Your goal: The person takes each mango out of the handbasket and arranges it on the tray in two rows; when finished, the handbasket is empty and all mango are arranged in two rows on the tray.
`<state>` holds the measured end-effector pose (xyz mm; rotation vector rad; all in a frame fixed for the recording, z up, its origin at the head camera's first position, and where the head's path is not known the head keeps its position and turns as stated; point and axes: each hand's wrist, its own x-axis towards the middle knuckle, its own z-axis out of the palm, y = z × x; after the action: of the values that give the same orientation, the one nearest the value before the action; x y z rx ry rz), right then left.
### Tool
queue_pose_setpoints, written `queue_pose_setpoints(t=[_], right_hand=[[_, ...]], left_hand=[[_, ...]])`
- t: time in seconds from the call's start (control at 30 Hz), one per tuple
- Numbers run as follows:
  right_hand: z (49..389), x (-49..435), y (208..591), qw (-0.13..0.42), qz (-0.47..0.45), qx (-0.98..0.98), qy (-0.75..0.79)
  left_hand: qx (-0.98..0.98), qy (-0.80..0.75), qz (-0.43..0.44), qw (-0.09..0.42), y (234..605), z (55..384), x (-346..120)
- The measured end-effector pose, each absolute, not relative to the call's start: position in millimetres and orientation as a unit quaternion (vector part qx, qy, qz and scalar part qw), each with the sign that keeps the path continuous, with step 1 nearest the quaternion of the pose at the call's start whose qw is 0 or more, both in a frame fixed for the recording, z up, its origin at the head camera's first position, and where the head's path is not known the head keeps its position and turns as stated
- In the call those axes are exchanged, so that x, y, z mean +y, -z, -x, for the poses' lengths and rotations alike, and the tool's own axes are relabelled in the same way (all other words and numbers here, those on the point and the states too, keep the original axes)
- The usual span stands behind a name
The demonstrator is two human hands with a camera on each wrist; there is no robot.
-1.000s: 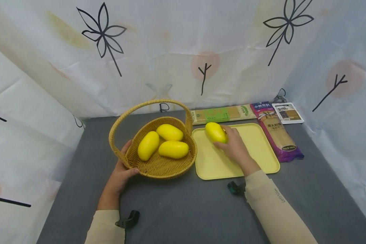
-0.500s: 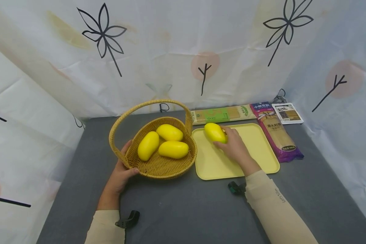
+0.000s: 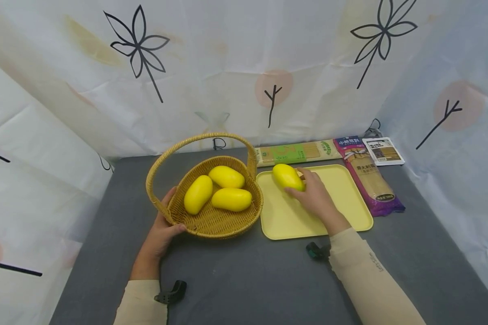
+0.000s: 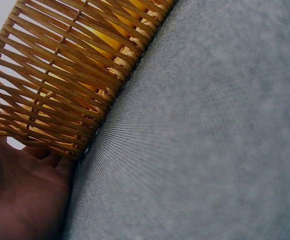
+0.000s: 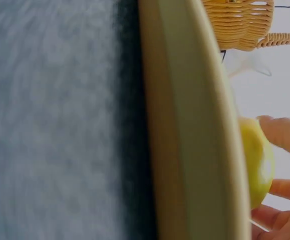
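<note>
My left hand [image 3: 158, 232] holds the near left side of a woven wicker basket [image 3: 221, 230], thumb over the rim and fingers at the outer wall. Three yellow mangoes lie in it: one mango [image 3: 198, 195] at left, another mango [image 3: 227, 176] at the back, and a third mango [image 3: 232, 199] at right. A yellow-green mango [image 3: 286, 176] rests at the left back of a pale yellow tray [image 3: 284, 221]. Around its near right end are the thumb and fingers of my right hand [image 3: 315, 194]. In the right wrist view the tray's edge hides part of this mango [image 5: 257, 162].
Behind the tray lies a long noodle packet [image 3: 297, 152]. A purple pasta bag [image 3: 368, 176] runs along the tray's right side, with a small white pack [image 3: 384, 150] behind it. Printed cloth [image 3: 227, 67] hangs around the grey table [image 3: 236, 284].
My right hand has shifted slightly to the right, baring a little more of the mango's near end. The mango on the tray, the basket and my left hand stay nearly in place.
</note>
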<state>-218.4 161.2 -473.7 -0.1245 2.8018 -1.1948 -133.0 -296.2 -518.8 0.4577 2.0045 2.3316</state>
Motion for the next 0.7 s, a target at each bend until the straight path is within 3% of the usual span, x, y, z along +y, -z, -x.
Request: queue_pose_setpoints(t=[0.7], right_hand=[[198.2,167.8,447.9,-0.026,0.110,0.867,0.485]], left_hand=[[0.647,-0.749,-0.140,0.019,518.4,133.0,-295.1]])
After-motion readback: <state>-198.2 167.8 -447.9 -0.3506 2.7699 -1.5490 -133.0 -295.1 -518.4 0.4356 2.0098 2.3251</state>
